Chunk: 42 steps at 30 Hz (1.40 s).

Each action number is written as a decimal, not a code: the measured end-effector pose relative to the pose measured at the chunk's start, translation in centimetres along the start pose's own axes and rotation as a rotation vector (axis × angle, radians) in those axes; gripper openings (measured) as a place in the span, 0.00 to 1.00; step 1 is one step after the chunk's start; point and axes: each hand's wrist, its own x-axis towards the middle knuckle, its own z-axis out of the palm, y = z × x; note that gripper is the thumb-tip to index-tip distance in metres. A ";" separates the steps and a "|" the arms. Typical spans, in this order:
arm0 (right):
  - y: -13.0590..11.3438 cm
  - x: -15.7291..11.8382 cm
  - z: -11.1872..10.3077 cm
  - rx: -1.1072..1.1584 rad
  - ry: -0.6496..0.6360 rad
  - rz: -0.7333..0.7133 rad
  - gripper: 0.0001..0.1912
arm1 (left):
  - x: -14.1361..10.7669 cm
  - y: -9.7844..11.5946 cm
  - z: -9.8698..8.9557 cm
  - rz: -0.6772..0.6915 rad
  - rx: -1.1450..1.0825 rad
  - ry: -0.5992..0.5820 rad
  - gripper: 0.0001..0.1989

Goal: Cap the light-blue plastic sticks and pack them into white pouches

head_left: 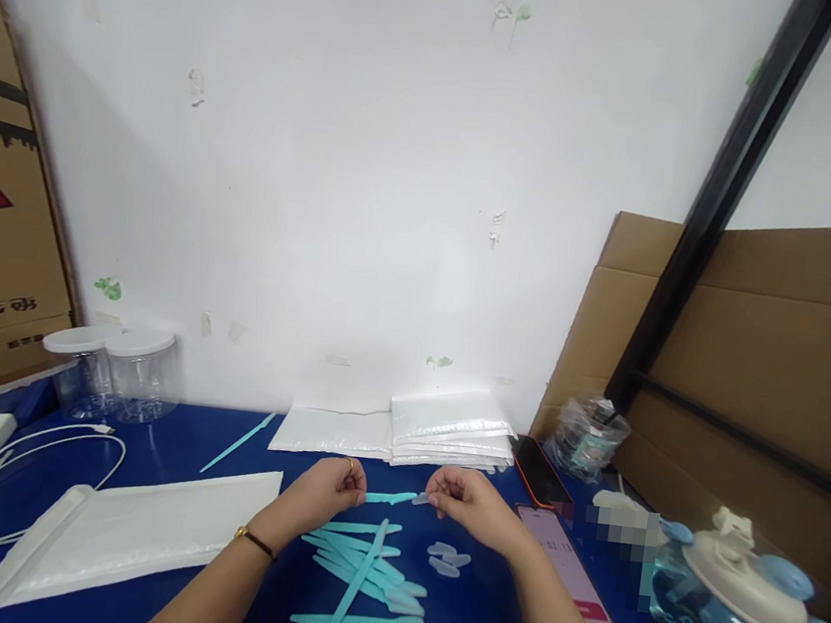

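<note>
My left hand (344, 488) pinches the handle end of a turquoise eyebrow razor (390, 498), its blade end pointing right. Between the fingertips of my right hand (455, 501) is a small translucent blade cap (421, 498), close to the razor's blade end; whether the two touch I cannot tell. Below my hands lies a loose pile of turquoise eyebrow razors (356, 570), several with translucent caps over their blade ends. Several loose translucent caps (445, 559) rest right of the pile. A single eyebrow razor (238, 442) lies apart at the back left.
White padded mailers (446, 435) are stacked against the wall, and another white mailer (142, 530) lies left. Two clear jars (142, 375) stand behind a white cable (119, 448). To the right are two phones (572, 579), a plastic-wrapped cup (588, 439) and a water bottle (727, 607).
</note>
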 end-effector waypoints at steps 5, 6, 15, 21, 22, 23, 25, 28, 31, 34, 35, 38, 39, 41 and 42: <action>-1.0 0.0 1.2 0.007 -0.013 -0.003 0.07 | -0.2 1.1 0.0 0.011 -0.023 -0.032 0.09; -1.2 0.0 1.6 0.012 -0.019 0.002 0.07 | -0.2 1.3 0.0 0.015 -0.019 -0.032 0.09; -0.4 -1.0 -0.5 -0.167 -0.020 0.047 0.08 | -3.6 3.0 0.6 0.001 0.053 -0.091 0.07; 2.3 -2.4 -0.9 -0.379 -0.055 0.113 0.05 | -7.9 3.3 4.1 -0.088 0.334 0.033 0.12; 2.5 -2.4 -0.7 -0.401 -0.052 0.113 0.06 | -8.3 3.3 4.6 -0.120 0.377 0.042 0.14; 2.6 -2.3 -0.4 -0.415 -0.051 0.110 0.05 | -8.5 3.2 4.9 -0.141 0.410 0.044 0.14; 2.7 -2.2 0.0 -0.403 -0.055 0.114 0.04 | -8.8 3.0 5.4 -0.142 0.444 0.031 0.11; 2.7 -2.0 0.2 -0.339 -0.073 0.141 0.05 | -9.0 2.2 5.5 -0.088 0.436 0.020 0.09; 2.8 -1.9 0.1 -0.293 -0.087 0.157 0.05 | -9.4 1.7 5.4 -0.034 0.404 0.024 0.10; 2.8 -2.0 -0.1 -0.254 -0.079 0.153 0.03 | -9.5 1.7 5.0 -0.004 0.378 0.016 0.11; 2.8 -2.0 -0.1 -0.236 -0.065 0.146 0.02 | -9.3 1.9 4.7 0.001 0.372 0.013 0.10; 2.5 -1.8 0.0 -0.155 -0.029 0.139 0.03 | -7.6 2.4 3.3 0.001 0.384 0.053 0.09; 2.3 -1.7 0.1 -0.128 -0.027 0.139 0.03 | -6.8 2.5 2.7 -0.006 0.401 0.082 0.10; 2.2 -1.5 0.3 -0.078 -0.026 0.143 0.04 | -5.1 2.7 1.6 -0.022 0.427 0.110 0.10; 2.1 -1.3 0.5 -0.055 -0.023 0.140 0.04 | -4.3 2.8 1.2 -0.029 0.436 0.088 0.10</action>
